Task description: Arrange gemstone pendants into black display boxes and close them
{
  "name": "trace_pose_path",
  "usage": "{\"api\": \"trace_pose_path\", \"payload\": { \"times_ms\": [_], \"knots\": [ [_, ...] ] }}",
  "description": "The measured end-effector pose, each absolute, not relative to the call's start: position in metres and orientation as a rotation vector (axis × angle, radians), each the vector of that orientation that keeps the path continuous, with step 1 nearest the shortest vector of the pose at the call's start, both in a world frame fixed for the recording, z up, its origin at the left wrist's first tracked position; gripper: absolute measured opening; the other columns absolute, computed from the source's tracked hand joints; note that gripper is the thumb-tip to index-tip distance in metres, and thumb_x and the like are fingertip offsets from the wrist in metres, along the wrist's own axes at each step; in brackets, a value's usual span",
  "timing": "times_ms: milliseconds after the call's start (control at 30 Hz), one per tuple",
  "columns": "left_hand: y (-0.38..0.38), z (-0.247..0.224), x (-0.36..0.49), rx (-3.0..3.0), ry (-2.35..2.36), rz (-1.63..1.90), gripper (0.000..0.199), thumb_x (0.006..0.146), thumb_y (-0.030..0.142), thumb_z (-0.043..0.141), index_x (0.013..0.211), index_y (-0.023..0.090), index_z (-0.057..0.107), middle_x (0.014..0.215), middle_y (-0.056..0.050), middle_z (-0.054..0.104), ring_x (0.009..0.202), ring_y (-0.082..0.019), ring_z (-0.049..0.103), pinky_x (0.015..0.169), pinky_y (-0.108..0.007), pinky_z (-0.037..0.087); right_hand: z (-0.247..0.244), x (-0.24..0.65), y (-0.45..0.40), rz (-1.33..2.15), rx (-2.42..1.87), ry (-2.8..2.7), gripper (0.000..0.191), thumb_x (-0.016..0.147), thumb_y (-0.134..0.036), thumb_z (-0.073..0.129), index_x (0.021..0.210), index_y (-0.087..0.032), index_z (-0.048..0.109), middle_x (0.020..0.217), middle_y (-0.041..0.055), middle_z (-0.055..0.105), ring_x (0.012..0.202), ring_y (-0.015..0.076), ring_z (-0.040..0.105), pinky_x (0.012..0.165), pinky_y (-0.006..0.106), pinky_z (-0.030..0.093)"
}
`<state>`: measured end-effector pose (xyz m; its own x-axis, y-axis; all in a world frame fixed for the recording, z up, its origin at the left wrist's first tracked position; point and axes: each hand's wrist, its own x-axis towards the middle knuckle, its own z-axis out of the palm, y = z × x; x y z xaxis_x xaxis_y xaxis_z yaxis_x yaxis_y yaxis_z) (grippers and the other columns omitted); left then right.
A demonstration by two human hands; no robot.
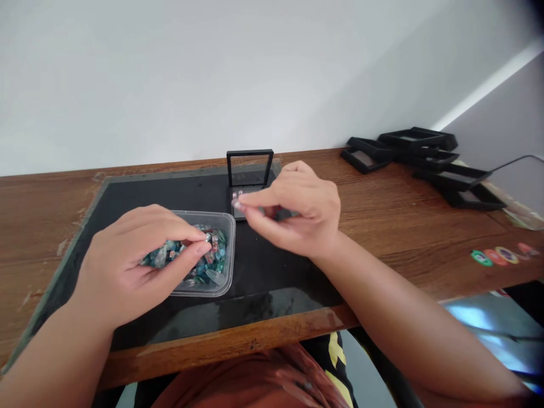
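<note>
A clear plastic tub (232,249) holds many glassy beads (216,263) in teal, clear and reddish tones. Above it, my left hand (140,255) pinches a small shiny bead (208,237) between thumb and forefinger. My right hand (297,207) is closed in a pinch on a small clear pinkish bead (237,204), held over a black hinged display case (238,215). The case stands open, its framed see-through lid (250,152) upright. A few pinkish beads show in the case near the fingertips. My right hand hides the rest of the case, and some colored bits show behind its fingers.
Tub and case rest on a black mat (170,195) on a wooden table (382,209). Several black cases (414,137) lie piled at the back right, beside a cable (516,160). Several colorful round pieces (495,256) sit at the right edge. A white wall (191,79) stands behind.
</note>
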<state>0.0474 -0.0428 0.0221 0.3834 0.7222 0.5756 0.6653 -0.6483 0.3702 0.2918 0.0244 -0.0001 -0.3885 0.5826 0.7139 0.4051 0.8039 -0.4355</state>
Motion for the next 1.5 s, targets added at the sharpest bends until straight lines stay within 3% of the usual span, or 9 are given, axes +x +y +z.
{"api": "trace_pose_path", "payload": {
  "times_ms": [67,200,367,500,667,867,1200,1400,1500],
  "knots": [
    [-0.041,0.024,0.042,2.526,1.363,0.982,0.009,0.094,0.031,0.068,0.086,0.03,0.072,0.082,0.004,0.077,0.075,-0.017,0.069,0.073,-0.033,0.052,-0.002,0.298,0.035,0.205,-0.856,-1.973,0.02,0.094,-0.032,0.063,0.087,-0.023,0.08,0.061,-0.0013,0.063,0.065,0.0148,0.058,0.086,0.038,0.042],
    [-0.034,0.02,0.03,2.405,1.576,0.485,0.03,0.093,0.054,0.062,0.078,0.031,0.075,0.079,0.003,0.077,0.069,-0.019,0.068,0.061,-0.031,0.047,-0.01,0.305,0.054,0.236,-1.114,-2.01,0.012,0.083,-0.024,0.069,0.077,-0.019,0.079,0.063,-0.0015,0.064,0.063,0.0131,0.056,0.078,0.033,0.042],
    [-0.027,0.015,0.023,2.264,1.76,0.175,0.035,0.088,0.064,0.059,0.087,0.038,0.082,0.092,-0.001,0.082,0.078,-0.029,0.072,0.063,-0.036,0.049,-0.02,0.303,0.068,0.19,-1.479,-2.078,0.012,0.08,-0.022,0.069,0.081,-0.02,0.081,0.071,0.0013,0.069,0.069,0.0158,0.058,0.072,0.032,0.041],
    [-0.027,0.012,0.018,2.294,1.775,0.215,0.029,0.083,0.061,0.063,0.086,0.04,0.081,0.092,-0.002,0.082,0.081,-0.033,0.074,0.067,-0.04,0.051,-0.021,0.3,0.07,0.177,-1.592,-2.164,0.014,0.081,-0.022,0.069,0.083,-0.023,0.083,0.072,0.0023,0.071,0.074,0.0185,0.061,0.073,0.034,0.042],
    [-0.028,0.007,0.013,2.299,1.736,0.214,0.025,0.086,0.054,0.061,0.095,0.041,0.081,0.095,0.0,0.083,0.081,-0.03,0.074,0.068,-0.038,0.052,-0.011,0.304,0.065,0.32,-1.639,-2.231,0.015,0.083,-0.028,0.073,0.09,-0.025,0.086,0.069,0.001,0.07,0.067,0.0164,0.058,0.068,0.032,0.041],
    [-0.029,0.016,0.017,2.182,1.795,0.241,0.04,0.089,0.067,0.055,0.102,0.04,0.08,0.113,0.001,0.082,0.1,-0.03,0.076,0.08,-0.038,0.056,-0.005,0.312,0.065,0.488,-1.716,-2.223,0.04,0.083,-0.041,0.078,0.118,-0.024,0.08,0.081,0.001,0.072,0.068,0.0153,0.058,0.064,0.031,0.038],
    [-0.028,0.015,0.021,2.26,1.781,0.464,0.041,0.087,0.07,0.056,0.099,0.039,0.08,0.11,0.0,0.083,0.099,-0.03,0.076,0.082,-0.038,0.057,-0.012,0.305,0.068,0.577,-1.688,-2.175,0.013,0.084,-0.03,0.071,0.087,-0.024,0.082,0.073,0.0004,0.069,0.063,0.0132,0.053,0.061,0.03,0.035],
    [-0.028,0.012,0.021,2.277,1.768,0.497,0.038,0.087,0.068,0.06,0.098,0.039,0.081,0.108,0.001,0.083,0.098,-0.03,0.076,0.081,-0.037,0.057,-0.013,0.3,0.065,0.56,-1.681,-2.207,0.021,0.083,-0.042,0.076,0.076,-0.022,0.076,0.071,0.0002,0.067,0.063,0.0131,0.052,0.061,0.03,0.033],
    [-0.028,0.013,0.021,2.262,1.79,0.517,0.039,0.086,0.069,0.061,0.101,0.039,0.081,0.105,0.0,0.083,0.094,-0.029,0.076,0.078,-0.036,0.057,-0.011,0.302,0.063,0.613,-1.608,-2.241,0.02,0.084,-0.039,0.075,0.075,-0.021,0.074,0.068,-0.0011,0.064,0.062,0.0121,0.05,0.062,0.03,0.032]
  ]
}}
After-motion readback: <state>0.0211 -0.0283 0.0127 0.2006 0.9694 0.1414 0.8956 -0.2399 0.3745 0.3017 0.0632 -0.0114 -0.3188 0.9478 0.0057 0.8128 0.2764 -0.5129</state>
